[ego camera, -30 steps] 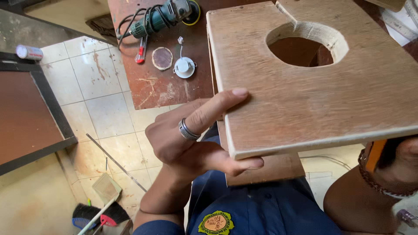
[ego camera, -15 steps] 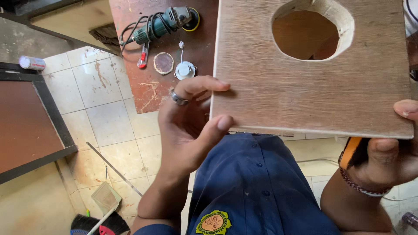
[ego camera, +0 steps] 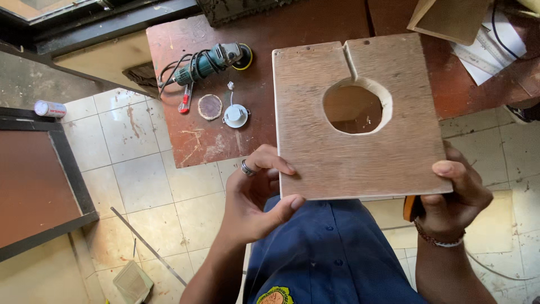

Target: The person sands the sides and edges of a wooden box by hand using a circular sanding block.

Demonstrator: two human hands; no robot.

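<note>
I hold a square plywood board [ego camera: 315, 152] with a round hole and a narrow saw slot running from the hole to its far edge. My left hand [ego camera: 253, 197], with a ring on one finger, pinches the board's near left corner. My right hand [ego camera: 455, 197] grips the near right corner, thumb on top, and also holds a dark orange-edged object under the board. The board is held flat above my lap, in front of the red-brown workbench [ego camera: 270, 95].
On the workbench lie a green angle grinder [ego camera: 208, 62] with coiled cord, a red-handled tool [ego camera: 184, 101], a round wooden disc [ego camera: 210, 107] and a small white round lamp fitting [ego camera: 235, 115]. Rulers and another board lie far right. A dark table [ego camera: 39, 180] stands left; a spray can [ego camera: 49, 108] lies beyond it.
The board has moved away from the camera and lowered, now showing whole with its slot. My right hand came fully into view gripping the near right corner; my left hand still pinches the left corner.
</note>
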